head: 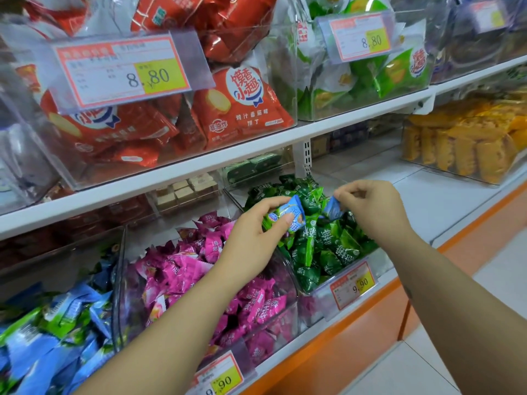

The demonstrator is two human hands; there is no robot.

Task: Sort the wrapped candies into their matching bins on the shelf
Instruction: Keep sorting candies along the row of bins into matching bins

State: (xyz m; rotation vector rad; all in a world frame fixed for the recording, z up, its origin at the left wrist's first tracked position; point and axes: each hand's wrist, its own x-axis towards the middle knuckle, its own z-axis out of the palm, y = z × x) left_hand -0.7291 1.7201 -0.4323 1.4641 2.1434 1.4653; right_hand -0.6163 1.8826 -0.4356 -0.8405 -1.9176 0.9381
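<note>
Three clear bins stand side by side on the lower shelf. The green candy bin (346, 276) at the right is full of green wrapped candies (332, 246). The pink candy bin (285, 317) sits in the middle, the blue candy bin (117, 269) at the left. My left hand (251, 238) reaches over the green bin and grips a light blue wrapped candy (293, 213). Just to its right, my right hand (373, 206) pinches a darker blue wrapped candy (332, 209) by its top above the green candies.
An upper shelf (256, 149) carries bins of red snack packs (242, 101) and green packs (396, 72) close above my hands. Price tags (352, 283) hang on the bin fronts. A bin of orange snacks (467, 143) stands at the right. An orange shelf edge (356, 332) runs below.
</note>
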